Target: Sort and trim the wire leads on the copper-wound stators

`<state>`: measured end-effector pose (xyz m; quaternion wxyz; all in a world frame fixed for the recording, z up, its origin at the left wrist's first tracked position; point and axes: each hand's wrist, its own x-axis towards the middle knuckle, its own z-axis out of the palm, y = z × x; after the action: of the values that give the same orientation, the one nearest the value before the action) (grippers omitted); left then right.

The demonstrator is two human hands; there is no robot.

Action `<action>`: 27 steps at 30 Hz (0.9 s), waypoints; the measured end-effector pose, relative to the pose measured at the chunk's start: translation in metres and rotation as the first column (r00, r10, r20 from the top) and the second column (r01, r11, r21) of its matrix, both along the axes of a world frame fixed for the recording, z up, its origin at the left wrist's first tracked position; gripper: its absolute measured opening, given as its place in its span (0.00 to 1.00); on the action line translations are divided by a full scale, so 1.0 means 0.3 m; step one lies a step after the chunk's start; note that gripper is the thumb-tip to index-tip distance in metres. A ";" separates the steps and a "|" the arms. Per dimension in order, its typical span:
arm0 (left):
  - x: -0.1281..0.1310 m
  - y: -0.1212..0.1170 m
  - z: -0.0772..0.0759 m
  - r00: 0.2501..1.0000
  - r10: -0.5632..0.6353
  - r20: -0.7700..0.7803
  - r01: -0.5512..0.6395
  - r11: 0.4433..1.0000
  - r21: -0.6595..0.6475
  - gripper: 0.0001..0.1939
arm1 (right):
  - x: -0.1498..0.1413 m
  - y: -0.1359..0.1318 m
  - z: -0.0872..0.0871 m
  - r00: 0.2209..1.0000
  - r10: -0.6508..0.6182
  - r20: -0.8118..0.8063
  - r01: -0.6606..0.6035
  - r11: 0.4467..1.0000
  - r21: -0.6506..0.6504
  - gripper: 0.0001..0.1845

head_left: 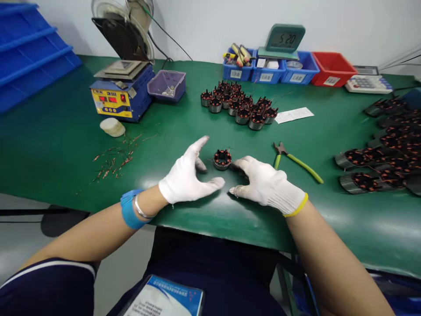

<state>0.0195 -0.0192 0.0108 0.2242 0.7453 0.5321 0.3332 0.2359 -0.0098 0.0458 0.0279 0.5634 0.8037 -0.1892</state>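
Observation:
A motor stator (222, 159) with copper windings and a black top stands upright on the green table between my hands. My left hand (192, 173), in a white glove, is just left of it with thumb and fingers spread and nothing in them. On the other side, my gloved right hand (259, 177) has its fingertips close to the stator's right edge; whether they touch it I cannot tell. Its thumb is apart from the bent fingers, and nothing shows between them. Cutting pliers (280, 149) with green handles lie beyond my right hand, jaws pointing away.
Several stators (243, 115) stand in a group at the back, with more stators (358, 182) at the right. Wire scraps (115, 162) lie left, near a blue device (140, 98) and a purple bin (179, 90). Blue bins, a red bin (332, 68) and a clock (285, 38) line the wall.

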 end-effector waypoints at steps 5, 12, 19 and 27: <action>-0.088 0.087 -0.017 0.959 -0.080 0.273 0.117 0.986 -0.122 0.49 | -0.003 0.004 0.005 0.999 -0.040 0.019 0.041 0.999 -0.026 0.30; -0.048 0.047 0.019 0.941 -0.108 0.321 0.155 0.980 -0.125 0.10 | -0.023 -0.011 -0.026 0.996 -0.083 -0.030 0.086 0.991 0.106 0.23; -0.010 -0.046 0.043 0.784 -0.606 0.136 0.598 0.795 0.100 0.06 | -0.081 -0.041 -0.035 0.972 0.225 0.068 -0.231 0.861 0.452 0.21; -0.038 0.062 0.000 0.903 0.011 0.430 0.020 0.998 -0.068 0.38 | -0.063 -0.059 -0.030 0.982 0.097 0.165 -0.165 0.865 0.473 0.17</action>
<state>0.0082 -0.0006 0.0107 0.3630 0.6464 0.4791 0.4700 0.2168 -0.0276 0.0367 -0.0468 0.5079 0.8581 0.0590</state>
